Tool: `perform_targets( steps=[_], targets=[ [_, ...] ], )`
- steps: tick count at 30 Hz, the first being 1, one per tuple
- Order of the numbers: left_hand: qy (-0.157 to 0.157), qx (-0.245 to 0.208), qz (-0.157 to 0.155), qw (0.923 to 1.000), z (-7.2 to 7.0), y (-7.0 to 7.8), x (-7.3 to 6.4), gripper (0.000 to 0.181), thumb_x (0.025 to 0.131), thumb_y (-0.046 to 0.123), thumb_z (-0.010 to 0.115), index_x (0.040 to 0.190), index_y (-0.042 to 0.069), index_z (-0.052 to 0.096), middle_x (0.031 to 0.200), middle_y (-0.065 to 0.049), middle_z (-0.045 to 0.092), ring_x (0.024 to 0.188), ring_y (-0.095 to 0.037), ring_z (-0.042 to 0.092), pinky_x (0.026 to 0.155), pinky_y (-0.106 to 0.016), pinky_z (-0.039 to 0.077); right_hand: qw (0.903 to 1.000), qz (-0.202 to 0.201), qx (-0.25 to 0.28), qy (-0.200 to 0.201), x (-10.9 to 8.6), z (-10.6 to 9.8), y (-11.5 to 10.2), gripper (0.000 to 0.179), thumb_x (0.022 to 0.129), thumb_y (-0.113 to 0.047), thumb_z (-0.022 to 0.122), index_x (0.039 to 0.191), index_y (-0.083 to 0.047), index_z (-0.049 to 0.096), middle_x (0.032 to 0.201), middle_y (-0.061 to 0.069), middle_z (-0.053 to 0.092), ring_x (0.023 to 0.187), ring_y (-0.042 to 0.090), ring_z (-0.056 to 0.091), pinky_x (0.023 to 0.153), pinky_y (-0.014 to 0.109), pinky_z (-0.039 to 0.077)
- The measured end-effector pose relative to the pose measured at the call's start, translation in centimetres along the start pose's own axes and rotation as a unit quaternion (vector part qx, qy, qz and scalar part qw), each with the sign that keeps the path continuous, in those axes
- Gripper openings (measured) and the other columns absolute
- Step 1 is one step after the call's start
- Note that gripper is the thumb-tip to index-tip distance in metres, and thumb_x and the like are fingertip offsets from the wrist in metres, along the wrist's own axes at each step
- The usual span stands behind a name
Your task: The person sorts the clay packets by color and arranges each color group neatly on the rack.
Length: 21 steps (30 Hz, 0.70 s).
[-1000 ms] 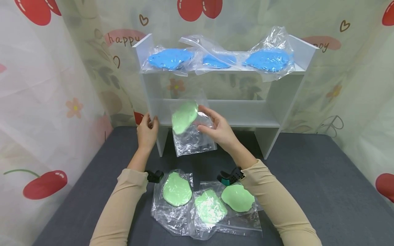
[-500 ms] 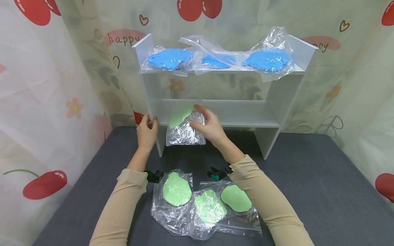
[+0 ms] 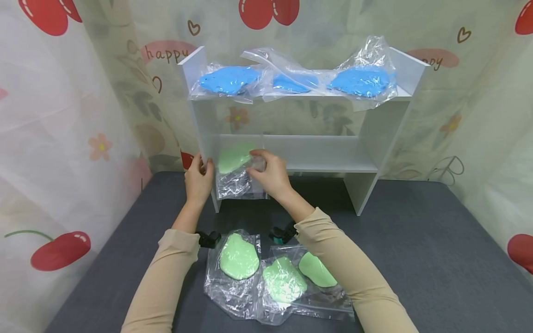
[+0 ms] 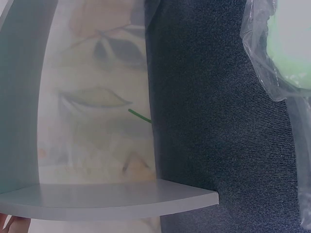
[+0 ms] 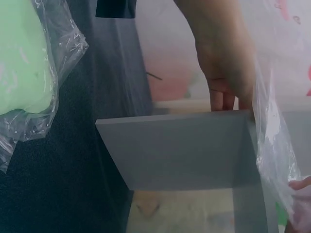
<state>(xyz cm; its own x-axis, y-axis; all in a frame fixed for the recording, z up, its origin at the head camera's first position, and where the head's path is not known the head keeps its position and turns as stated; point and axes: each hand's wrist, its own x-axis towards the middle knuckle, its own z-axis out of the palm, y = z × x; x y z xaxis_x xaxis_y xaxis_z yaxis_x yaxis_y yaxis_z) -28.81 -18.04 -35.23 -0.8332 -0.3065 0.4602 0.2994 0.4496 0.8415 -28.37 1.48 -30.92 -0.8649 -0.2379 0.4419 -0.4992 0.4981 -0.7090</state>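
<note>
My right hand (image 3: 270, 173) pinches the right side of a clear plastic bag (image 3: 234, 185) holding a flat, pale green, dough-like lump. The bag stands tilted at the left end of the middle board of a white shelf unit (image 3: 325, 152), its lower part hanging over the front edge. In the right wrist view the bag (image 5: 272, 131) shows at the right, with fingertips (image 5: 300, 183) at its film. My left hand (image 3: 199, 180) holds the left side panel (image 4: 107, 206) of the unit, fingers hooked round its edge. Most of that hand is out of the left wrist view.
Three clear bags with blue lumps (image 3: 229, 80) lie along the top board. On the dark table (image 3: 437, 259), three more bags with green lumps (image 3: 239, 256) lie between my forearms. A printed curtain (image 3: 104, 92) hangs behind and at the sides.
My right hand has carried the green bag leftward and in against the middle board's left end. My left hand has stayed on the side panel.
</note>
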Motion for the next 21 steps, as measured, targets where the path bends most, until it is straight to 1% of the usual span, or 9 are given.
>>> perform_targets(
  steps=[3, 5, 7, 9, 13, 15, 18, 21],
  targets=[
    [0.001, 0.000, -0.001, 1.0000, 0.0, 0.0, 0.0, 0.039, 0.096, 0.019, 0.048, 0.133, 0.008, 0.050, 0.126, -0.023, 0.059, 0.108, -0.037, 0.062, 0.084, -0.050, 0.052, 0.9998, 0.014, -0.015, 0.005, 0.3, 0.3, -0.3, 0.040, 0.084, -0.014, 0.067, 0.122, -0.008, 0.060, 0.102, 0.014, 0.070, 0.036, 0.005, 0.033, 0.043, 0.019, 0.031],
    [0.002, 0.001, -0.002, 1.0000, 0.0, 0.1, 0.0, 0.039, 0.095, 0.019, 0.048, 0.133, 0.008, 0.050, 0.126, -0.023, 0.059, 0.109, -0.037, 0.062, 0.083, -0.050, 0.052, 0.9994, 0.025, -0.020, 0.010, 0.5, 0.4, -0.4, 0.040, 0.083, -0.014, 0.067, 0.122, -0.008, 0.060, 0.106, 0.014, 0.070, 0.036, 0.005, 0.033, 0.044, 0.019, 0.031],
    [0.003, 0.001, -0.002, 1.0000, 0.0, 0.2, -0.1, 0.038, 0.095, 0.019, 0.049, 0.132, 0.009, 0.050, 0.125, -0.023, 0.059, 0.109, -0.036, 0.063, 0.083, -0.050, 0.052, 0.9990, 0.038, -0.017, 0.012, 0.8, 0.5, -0.5, 0.042, 0.083, -0.014, 0.066, 0.124, -0.007, 0.059, 0.117, 0.014, 0.065, 0.036, 0.006, 0.033, 0.045, 0.020, 0.032],
    [0.003, 0.003, -0.003, 1.0000, 0.0, 0.2, -0.1, 0.038, 0.095, 0.020, 0.049, 0.132, 0.009, 0.050, 0.125, -0.022, 0.059, 0.109, -0.036, 0.063, 0.082, -0.050, 0.053, 0.9986, 0.050, -0.015, 0.012, 1.1, 0.6, -0.6, 0.043, 0.084, -0.015, 0.066, 0.126, -0.006, 0.058, 0.121, 0.014, 0.064, 0.037, 0.006, 0.035, 0.047, 0.020, 0.035],
    [0.003, 0.008, -0.007, 0.9999, 0.1, 0.1, -0.1, 0.038, 0.096, 0.021, 0.049, 0.132, 0.011, 0.050, 0.124, -0.021, 0.060, 0.109, -0.034, 0.063, 0.082, -0.050, 0.053, 0.9979, 0.056, -0.026, 0.019, 1.7, 1.0, -0.7, 0.045, 0.085, -0.015, 0.066, 0.127, -0.004, 0.056, 0.119, 0.014, 0.064, 0.041, 0.005, 0.042, 0.054, 0.021, 0.041],
    [0.003, 0.012, -0.008, 0.9999, 0.1, 0.1, -0.1, 0.037, 0.097, 0.022, 0.049, 0.132, 0.012, 0.051, 0.123, -0.021, 0.061, 0.109, -0.034, 0.063, 0.082, -0.049, 0.053, 0.9974, 0.055, -0.042, 0.022, 2.0, 1.2, -0.7, 0.045, 0.085, -0.015, 0.065, 0.128, -0.004, 0.056, 0.118, 0.014, 0.065, 0.044, 0.004, 0.044, 0.056, 0.021, 0.042],
    [0.004, 0.015, -0.006, 0.9999, 0.1, 0.1, 0.0, 0.036, 0.097, 0.022, 0.048, 0.131, 0.012, 0.051, 0.123, -0.021, 0.061, 0.109, -0.034, 0.063, 0.082, -0.049, 0.052, 0.9955, 0.054, -0.073, 0.024, 2.2, 1.6, -1.0, 0.046, 0.085, -0.017, 0.064, 0.130, -0.007, 0.055, 0.119, 0.012, 0.065, 0.048, 0.008, 0.048, 0.058, 0.025, 0.043],
    [0.005, 0.016, -0.004, 0.9998, 0.1, 0.0, 0.0, 0.036, 0.097, 0.022, 0.048, 0.131, 0.011, 0.051, 0.124, -0.021, 0.060, 0.110, -0.035, 0.062, 0.083, -0.050, 0.052, 0.9912, 0.048, -0.121, 0.024, 2.1, 1.9, -1.3, 0.046, 0.086, -0.021, 0.063, 0.131, -0.012, 0.055, 0.118, 0.007, 0.066, 0.062, 0.014, 0.058, 0.064, 0.030, 0.048]
  ],
)
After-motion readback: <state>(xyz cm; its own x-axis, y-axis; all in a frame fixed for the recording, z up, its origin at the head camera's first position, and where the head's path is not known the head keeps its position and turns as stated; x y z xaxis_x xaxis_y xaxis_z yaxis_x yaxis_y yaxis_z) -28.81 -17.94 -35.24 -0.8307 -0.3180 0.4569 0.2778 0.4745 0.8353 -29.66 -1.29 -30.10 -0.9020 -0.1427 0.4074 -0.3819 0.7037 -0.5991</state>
